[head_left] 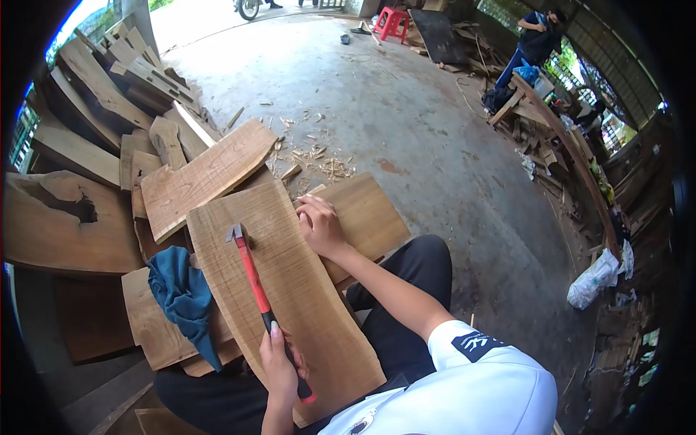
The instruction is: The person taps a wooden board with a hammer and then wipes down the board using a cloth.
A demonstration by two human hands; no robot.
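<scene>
My left hand (281,362) is closed around the black grip of a hammer (251,279) with a red shaft. The hammer's metal head lies over the upper part of a long wooden board (293,304), which stretches across my lap. At the board's right edge, my right hand (321,225) is closed with its fingers bent against the wood; part of its grasp is hidden. Under and beyond that hand is a darker, smooth board (366,217). A blue cloth (181,293) lies crumpled on boards to the left.
Another plank (210,170) lies just ahead, and many slabs (94,87) lean at the left. Wood chips (322,163) litter the concrete floor (435,130). A red stool (392,23) stands far off. A person (538,40) stands at the back right near scrap wood.
</scene>
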